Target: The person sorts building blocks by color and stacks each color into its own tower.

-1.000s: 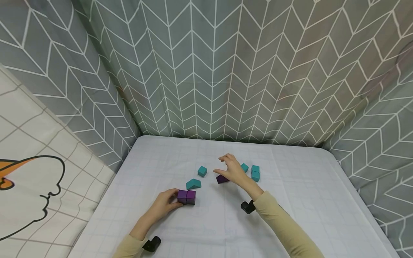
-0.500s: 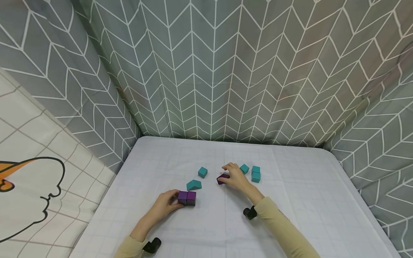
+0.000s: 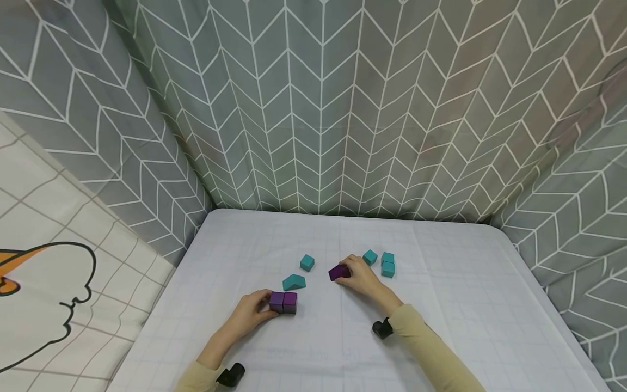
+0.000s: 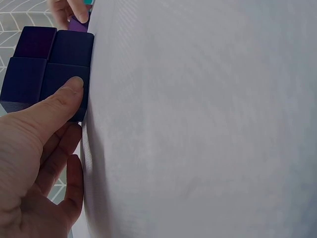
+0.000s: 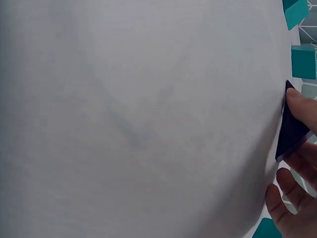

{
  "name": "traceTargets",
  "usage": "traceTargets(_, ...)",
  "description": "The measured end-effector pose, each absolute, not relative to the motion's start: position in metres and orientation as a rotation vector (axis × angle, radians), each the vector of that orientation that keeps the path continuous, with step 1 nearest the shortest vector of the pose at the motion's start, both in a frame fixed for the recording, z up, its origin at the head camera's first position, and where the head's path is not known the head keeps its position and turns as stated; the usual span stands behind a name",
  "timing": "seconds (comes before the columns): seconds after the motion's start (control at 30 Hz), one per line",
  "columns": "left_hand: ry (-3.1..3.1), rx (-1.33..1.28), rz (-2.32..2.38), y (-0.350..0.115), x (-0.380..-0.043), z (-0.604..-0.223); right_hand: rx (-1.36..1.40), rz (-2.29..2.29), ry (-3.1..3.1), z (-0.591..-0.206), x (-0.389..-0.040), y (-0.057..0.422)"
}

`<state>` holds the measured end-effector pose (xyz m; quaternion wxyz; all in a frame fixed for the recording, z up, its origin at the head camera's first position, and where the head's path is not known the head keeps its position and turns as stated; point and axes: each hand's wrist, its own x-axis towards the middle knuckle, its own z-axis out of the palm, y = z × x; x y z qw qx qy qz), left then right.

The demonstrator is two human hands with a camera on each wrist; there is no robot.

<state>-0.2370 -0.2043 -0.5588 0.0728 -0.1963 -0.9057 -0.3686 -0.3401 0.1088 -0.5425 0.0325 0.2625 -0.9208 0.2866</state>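
Observation:
My left hand (image 3: 249,314) grips a small block of purple cubes (image 3: 283,302) standing two wide and two high on the table, as the left wrist view shows. Its thumb (image 4: 67,99) lies across the near face of a lower cube. Farther off to the right, my right hand (image 3: 361,276) pinches a purple triangular block (image 3: 338,273) between thumb and fingers. In the right wrist view that wedge (image 5: 291,128) stands on or very close to the cloth; its far side is hidden.
On the white cloth-covered table (image 3: 323,348) lie a teal triangular block (image 3: 294,282) and a teal cube (image 3: 307,263) left of my right hand. Right of it are one teal block (image 3: 369,257) and two teal cubes (image 3: 388,265) together. A grey patterned curtain (image 3: 318,136) hangs behind.
My right hand has come down and nearer, its fingers closing around the purple triangular block, which has turned slightly. The left hand stays at the purple cubes.

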Motion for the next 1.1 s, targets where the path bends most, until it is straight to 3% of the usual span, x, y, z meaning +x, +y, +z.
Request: traceTargets(1.1, -2.692, -0.607, -1.088, -0.2039, -0.235, -0.5573, 0.79, 0.884, -2.736, -0.5509, -0.3317, 0.1088)
